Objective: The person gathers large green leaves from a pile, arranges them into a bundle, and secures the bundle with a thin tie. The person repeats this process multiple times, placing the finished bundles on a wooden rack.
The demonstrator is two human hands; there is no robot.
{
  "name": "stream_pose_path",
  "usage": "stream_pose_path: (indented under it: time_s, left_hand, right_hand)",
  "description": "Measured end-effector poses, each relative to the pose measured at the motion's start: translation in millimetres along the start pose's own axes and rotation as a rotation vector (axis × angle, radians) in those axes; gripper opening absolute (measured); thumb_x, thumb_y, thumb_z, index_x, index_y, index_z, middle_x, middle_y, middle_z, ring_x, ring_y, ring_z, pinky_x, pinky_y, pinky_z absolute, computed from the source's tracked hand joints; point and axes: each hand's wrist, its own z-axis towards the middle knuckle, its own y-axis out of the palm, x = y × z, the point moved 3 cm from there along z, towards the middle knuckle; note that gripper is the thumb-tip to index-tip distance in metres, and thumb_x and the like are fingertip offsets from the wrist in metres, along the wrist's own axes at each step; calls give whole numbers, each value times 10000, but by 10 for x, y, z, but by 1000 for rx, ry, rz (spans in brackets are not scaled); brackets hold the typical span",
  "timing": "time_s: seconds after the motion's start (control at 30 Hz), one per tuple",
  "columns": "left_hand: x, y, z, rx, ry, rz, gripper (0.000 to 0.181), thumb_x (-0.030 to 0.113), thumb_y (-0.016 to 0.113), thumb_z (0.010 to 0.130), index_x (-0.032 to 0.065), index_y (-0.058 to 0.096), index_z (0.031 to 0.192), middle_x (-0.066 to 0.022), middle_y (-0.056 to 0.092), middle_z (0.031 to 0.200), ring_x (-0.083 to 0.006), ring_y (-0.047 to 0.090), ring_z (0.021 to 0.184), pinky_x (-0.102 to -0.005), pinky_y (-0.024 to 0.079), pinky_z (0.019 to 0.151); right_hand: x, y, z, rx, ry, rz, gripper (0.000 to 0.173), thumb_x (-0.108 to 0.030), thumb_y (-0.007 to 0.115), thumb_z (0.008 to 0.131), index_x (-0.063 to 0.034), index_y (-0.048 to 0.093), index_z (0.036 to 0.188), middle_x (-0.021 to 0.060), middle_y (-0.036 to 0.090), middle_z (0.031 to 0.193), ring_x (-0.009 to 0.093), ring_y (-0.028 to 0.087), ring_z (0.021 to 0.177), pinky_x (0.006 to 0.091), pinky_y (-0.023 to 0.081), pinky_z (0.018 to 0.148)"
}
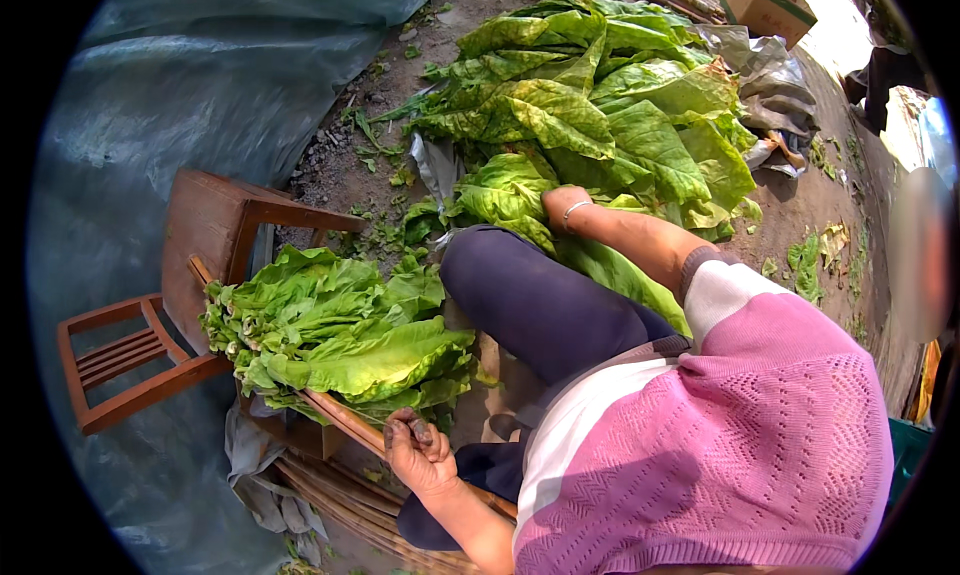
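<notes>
My right hand (566, 206), with a bracelet at the wrist, reaches into a big heap of broad yellow-green leaves (570, 117) that look like tobacco. Its fingers are hidden among the foliage. My left hand (421, 451) is palm up with soiled, curled fingers, beside a wooden stick (341, 417); whether it holds anything is unclear. The stick runs under a bunch of greener leaves (352, 327), and its far end shows at the wooden chair (199, 237). The leaf stems are gathered along the stick. My bent knee (495, 267) lies between bunch and heap.
Several loose sticks (345, 492) lie on the ground below the bunch, next to crumpled sheeting (255, 455). Plastic film (187, 102) covers the left side. A cardboard box (769, 9) and a crumpled sack (772, 80) stand beyond the heap. Leaf scraps litter the soil.
</notes>
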Motion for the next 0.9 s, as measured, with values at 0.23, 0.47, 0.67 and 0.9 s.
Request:
stream_pose_path:
  time_s: [0.23,0.47,0.67,0.9]
  left_hand:
    - [-45,-171,19,12,-7,18,183,172,520,913,1,568,954,-68,558,601,-79,318,339,-203,216,298]
    - [-227,-164,87,-10,-19,-21,203,203,544,904,10,561,963,-55,541,595,-75,307,333,-197,213,294]
    - [-301,-176,152,-32,-46,10,220,231,529,917,22,548,980,-45,527,597,-68,299,334,-192,201,293]
    - [-233,-132,119,-10,-25,16,220,231,512,929,20,546,983,-44,525,601,-65,323,344,-197,213,293]
  right_hand:
    - [730,-985,-351,-28,84,915,391,-167,734,621,11,648,958,101,658,860,181,616,746,316,497,698]
    - [2876,-1519,-1524,12,421,619,438,-246,765,661,-24,641,1017,74,659,860,166,615,761,330,500,690]
    - [3088,-2249,-1704,684,493,1,265,-216,544,813,-112,602,1050,172,639,946,342,608,880,426,474,761]
    - [635,-1383,-1147,278,-42,-224,229,-232,596,784,-91,633,961,117,613,1008,295,630,883,392,513,723]
